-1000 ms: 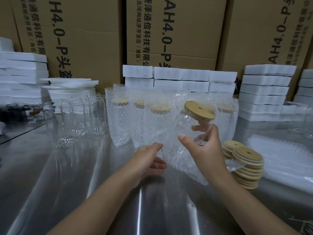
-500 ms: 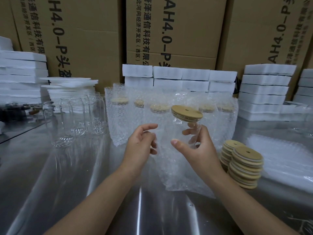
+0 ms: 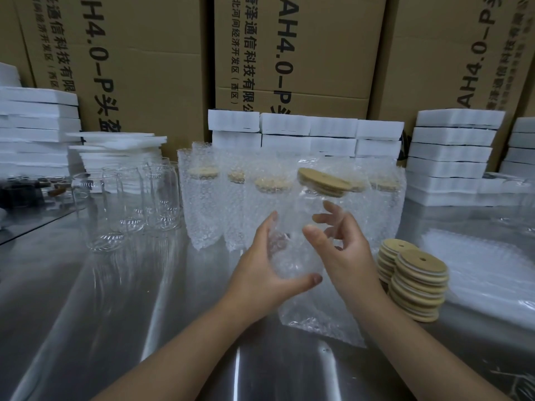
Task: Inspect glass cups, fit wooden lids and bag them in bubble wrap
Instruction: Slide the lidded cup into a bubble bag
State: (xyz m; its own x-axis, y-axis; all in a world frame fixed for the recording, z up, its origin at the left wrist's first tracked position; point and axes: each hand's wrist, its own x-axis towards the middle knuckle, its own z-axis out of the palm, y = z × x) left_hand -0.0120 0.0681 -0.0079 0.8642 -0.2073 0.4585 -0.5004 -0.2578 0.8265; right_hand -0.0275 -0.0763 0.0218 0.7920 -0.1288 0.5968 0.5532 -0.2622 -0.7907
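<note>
Cupping bagged cup (image 3: 293,218), left hand (image 3: 260,267) curled round, right hand (image 3: 344,250) spread

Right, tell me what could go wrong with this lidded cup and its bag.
The cup is tilted and mainly the left hand grips it. The right hand looks loose, so the cup could slip onto the steel table.
The wooden lid looks canted and might catch on the bubble bag and pop off.

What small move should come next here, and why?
Likely slide the cup down into the bubble bag: its lid looks uncovered, slack bag hangs below the left hand gripping it, and the right hand is free beside it.
</note>
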